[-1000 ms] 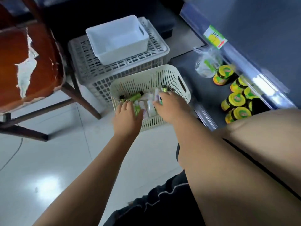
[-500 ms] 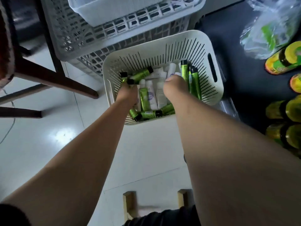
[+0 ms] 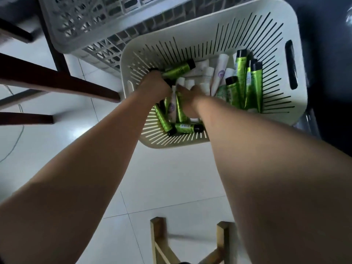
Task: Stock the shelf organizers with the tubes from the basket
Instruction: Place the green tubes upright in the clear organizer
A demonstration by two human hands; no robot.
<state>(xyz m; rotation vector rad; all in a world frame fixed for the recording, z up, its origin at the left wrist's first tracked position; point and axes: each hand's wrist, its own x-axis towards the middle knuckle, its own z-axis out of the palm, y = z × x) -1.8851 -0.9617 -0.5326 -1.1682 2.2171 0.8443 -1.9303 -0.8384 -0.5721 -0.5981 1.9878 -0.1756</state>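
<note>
A cream slotted basket [image 3: 167, 144] stands on the floor and holds several green tubes [image 3: 249, 82] with black caps and several white tubes [image 3: 219, 73]. Both of my hands are down inside it, close together. My left hand [image 3: 154, 86] is curled at the basket's left wall, gripping a green tube [image 3: 178, 70] that sticks out to the right. My right hand [image 3: 190, 100] reaches into the pile beside a green tube [image 3: 180, 107]; its fingers are hidden among the tubes. No shelf organizer is in view.
A grey lattice crate [image 3: 76, 25] sits right behind the basket. Dark wooden chair legs [image 3: 57, 80] cross the left side. A light wooden stool [image 3: 160, 242] is under me. A dark shelf base [image 3: 333, 73] borders the basket on the right. The floor is white tile.
The view has closed in on the basket. My right hand has shifted left toward my left hand, and both have dug deeper into the tubes.
</note>
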